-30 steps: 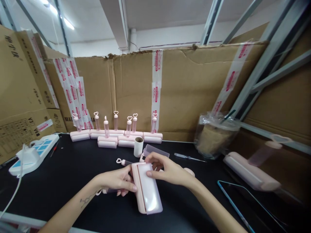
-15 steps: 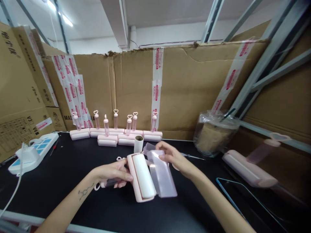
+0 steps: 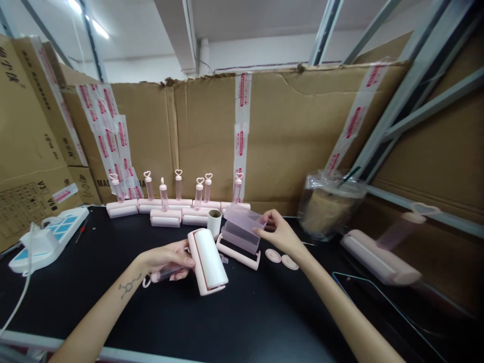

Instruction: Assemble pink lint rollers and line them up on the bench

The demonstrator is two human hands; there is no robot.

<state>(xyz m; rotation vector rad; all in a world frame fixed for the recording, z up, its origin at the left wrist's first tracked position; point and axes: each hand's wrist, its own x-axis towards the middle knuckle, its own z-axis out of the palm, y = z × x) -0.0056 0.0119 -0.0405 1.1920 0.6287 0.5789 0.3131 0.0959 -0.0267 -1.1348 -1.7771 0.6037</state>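
My left hand (image 3: 170, 261) is closed round the clear handle of a pink lint roller (image 3: 207, 262), whose white roll faces up and tilts over the table. The handle's pale loop pokes out behind my fingers. Between the thumb and fingers of my right hand (image 3: 278, 231) is a translucent purplish plastic cover (image 3: 244, 227), held by its right edge. Just below the cover lies a pink roller frame (image 3: 240, 253); whether they touch I cannot tell. Two round pink end caps (image 3: 282, 258) lie under my right wrist. A bare cardboard tube (image 3: 214, 223) stands behind the roller.
Several finished-looking pink lint rollers (image 3: 166, 218) stand in rows along the cardboard wall (image 3: 302, 136). At left is a white power strip (image 3: 56, 237). On the right are a bagged iced drink (image 3: 327, 206), another lint roller (image 3: 378, 257) and a blue-edged tablet-like object (image 3: 363, 292).
My right hand has carried the plastic cover away from the roller, up and back over the pink frame. My left hand has drawn the lint roller slightly left and up.
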